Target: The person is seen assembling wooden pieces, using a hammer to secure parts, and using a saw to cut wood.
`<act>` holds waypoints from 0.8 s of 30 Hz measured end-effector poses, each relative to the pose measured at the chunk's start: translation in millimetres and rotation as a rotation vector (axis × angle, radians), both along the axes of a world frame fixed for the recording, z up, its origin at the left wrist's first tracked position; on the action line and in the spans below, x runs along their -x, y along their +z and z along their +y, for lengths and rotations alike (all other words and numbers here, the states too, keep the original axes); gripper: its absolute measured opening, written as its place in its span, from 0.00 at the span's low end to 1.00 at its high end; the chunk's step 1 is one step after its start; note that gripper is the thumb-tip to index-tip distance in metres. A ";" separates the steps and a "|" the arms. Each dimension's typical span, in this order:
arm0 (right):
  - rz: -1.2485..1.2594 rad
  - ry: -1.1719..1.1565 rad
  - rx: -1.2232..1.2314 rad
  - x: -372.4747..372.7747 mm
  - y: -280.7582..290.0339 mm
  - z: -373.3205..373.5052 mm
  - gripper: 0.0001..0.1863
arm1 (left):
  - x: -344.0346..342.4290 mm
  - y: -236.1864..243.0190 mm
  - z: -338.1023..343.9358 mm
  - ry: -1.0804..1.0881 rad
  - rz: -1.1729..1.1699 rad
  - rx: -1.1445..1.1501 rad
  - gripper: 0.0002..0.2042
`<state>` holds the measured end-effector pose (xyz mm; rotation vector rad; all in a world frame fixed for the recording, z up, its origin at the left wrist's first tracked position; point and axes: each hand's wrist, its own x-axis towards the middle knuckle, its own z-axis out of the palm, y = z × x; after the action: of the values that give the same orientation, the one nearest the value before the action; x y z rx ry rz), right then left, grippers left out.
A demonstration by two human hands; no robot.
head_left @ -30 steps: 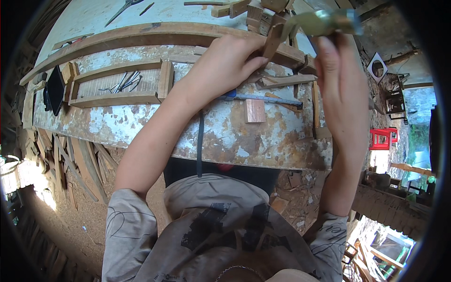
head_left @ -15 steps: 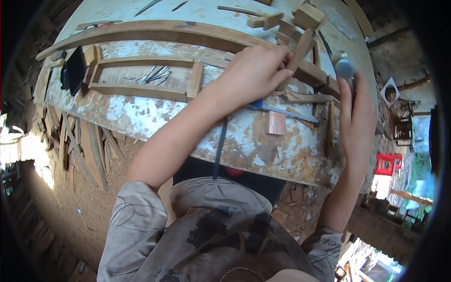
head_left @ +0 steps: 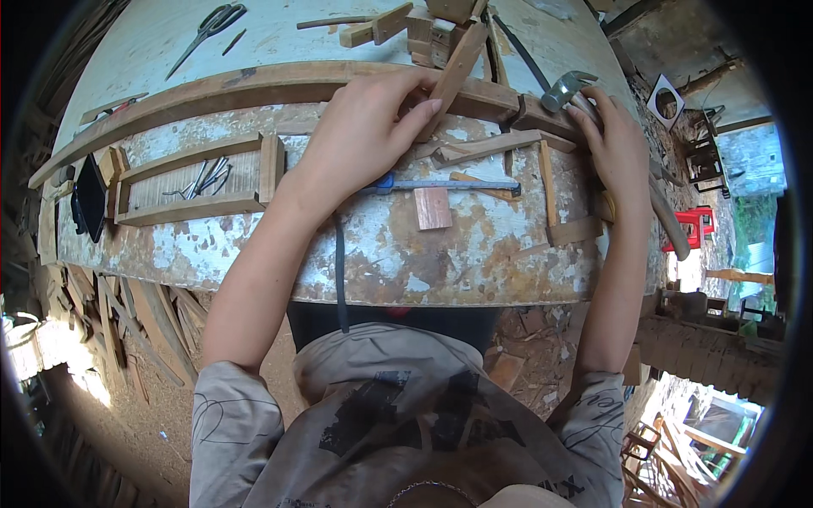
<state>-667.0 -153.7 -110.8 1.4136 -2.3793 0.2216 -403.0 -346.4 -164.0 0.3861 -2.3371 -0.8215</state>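
My left hand is closed on a narrow strip of wood, which slants upward from my thumb and fingers over a long wooden beam. Over the bench's right side, my right hand has its fingers curled round a claw hammer close to the head. The hammer's wooden handle shows again beyond my wrist, at the bench edge. Between my hands lie a blue-ended tape measure, a small pinkish wood block and a notched wood piece.
The long beam spans the paint-worn bench. At left, a shallow wooden tray holds several nails beside a black upright object. Scissors lie at the back; wood offcuts sit nearby. A red stool stands off to the right.
The hammer in my right hand has turned, so its claw now shows, and it has come down toward the beam. My left hand still holds the wood strip. The whole view has shifted.
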 end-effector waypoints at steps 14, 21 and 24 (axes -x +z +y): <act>-0.278 0.388 -0.012 -52.5 2.0 6.5 0.14 | 1.5 2.3 0.3 -0.019 0.003 0.067 0.16; -0.255 0.419 -0.058 -60.6 -18.1 -4.2 0.13 | 1.3 -0.1 0.4 -0.047 0.038 0.084 0.16; -0.247 0.432 -0.104 -60.8 -14.5 -4.0 0.13 | 1.2 -0.8 -0.8 -0.043 0.077 0.006 0.17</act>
<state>-606.2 -157.7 -125.4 2.0482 -2.2655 0.4082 -404.2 -347.3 -164.8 0.2972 -2.2833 -0.8356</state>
